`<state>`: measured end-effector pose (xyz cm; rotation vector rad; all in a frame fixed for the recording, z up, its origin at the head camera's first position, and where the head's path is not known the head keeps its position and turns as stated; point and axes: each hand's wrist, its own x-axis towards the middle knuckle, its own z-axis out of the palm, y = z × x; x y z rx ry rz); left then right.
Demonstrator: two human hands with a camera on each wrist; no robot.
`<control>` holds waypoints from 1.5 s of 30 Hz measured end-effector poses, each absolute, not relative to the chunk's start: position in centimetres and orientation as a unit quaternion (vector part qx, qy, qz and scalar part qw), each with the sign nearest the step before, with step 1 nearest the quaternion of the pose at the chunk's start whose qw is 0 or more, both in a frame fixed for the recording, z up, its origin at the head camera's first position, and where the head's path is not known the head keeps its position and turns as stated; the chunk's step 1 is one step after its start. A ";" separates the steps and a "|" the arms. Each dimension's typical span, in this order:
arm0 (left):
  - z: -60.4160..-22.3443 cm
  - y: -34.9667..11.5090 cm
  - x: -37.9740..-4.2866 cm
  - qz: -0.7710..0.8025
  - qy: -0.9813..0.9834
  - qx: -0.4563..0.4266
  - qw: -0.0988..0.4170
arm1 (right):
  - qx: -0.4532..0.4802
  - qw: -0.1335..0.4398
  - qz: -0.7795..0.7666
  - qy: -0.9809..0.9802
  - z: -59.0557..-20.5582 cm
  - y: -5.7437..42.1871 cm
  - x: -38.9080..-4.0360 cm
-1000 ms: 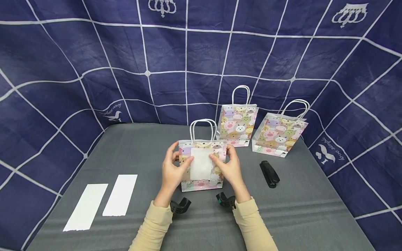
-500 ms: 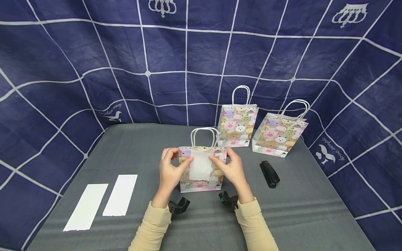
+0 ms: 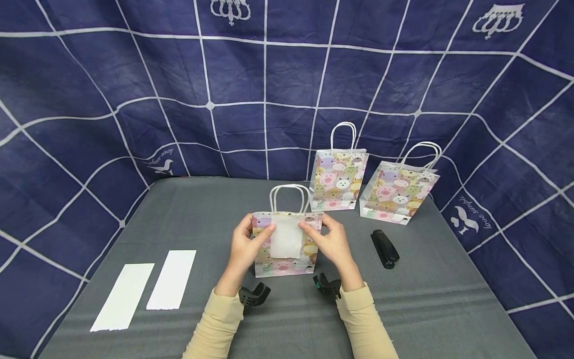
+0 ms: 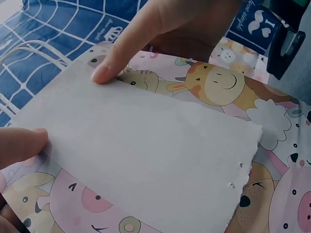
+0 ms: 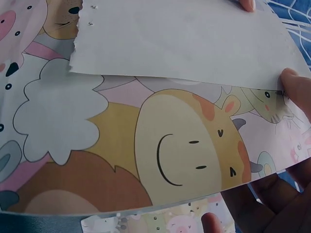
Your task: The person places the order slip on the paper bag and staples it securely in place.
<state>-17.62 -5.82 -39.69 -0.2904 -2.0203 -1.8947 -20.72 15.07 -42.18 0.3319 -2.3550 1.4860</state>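
Observation:
A paper gift bag [image 3: 284,268] with cartoon animals and white twisted handles stands upright in front of the person. Against its front lies a white paper slip [image 3: 286,237] with a torn lower edge; small marks show near that edge in both wrist views. The left hand [image 3: 243,247] grips the bag's left side, its thumb [image 4: 36,141] on the slip's edge. On the opposite side the right hand [image 3: 334,244] holds the bag, fingers behind and thumb [image 5: 294,87] at the slip's other edge. Most of the fingers behind the bag are hidden.
Two matching gift bags, one upright [image 3: 338,179] and one turned at an angle [image 3: 399,192], stand at the back right. A black stapler [image 3: 384,249] lies right of the hands. Two white paper strips [image 3: 123,296] lie on the grey table [image 3: 430,299] at left. A blue curtain [image 3: 287,80] hangs behind.
Both hands have brought the gift bag slightly lower and nearer the person, its top edge dropping in view. The other bags, stapler and strips stay put.

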 end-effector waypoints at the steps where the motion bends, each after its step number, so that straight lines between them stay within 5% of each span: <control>1: -39.7 -5.8 -17.6 -0.671 -0.713 -0.102 0.174 | 0.116 0.166 0.522 -0.828 -42.2 15.1 -20.7; 45: -40.8 -5.8 -18.0 -0.703 -0.687 -0.113 0.148 | 0.132 0.153 0.497 -0.844 -42.0 15.7 -20.5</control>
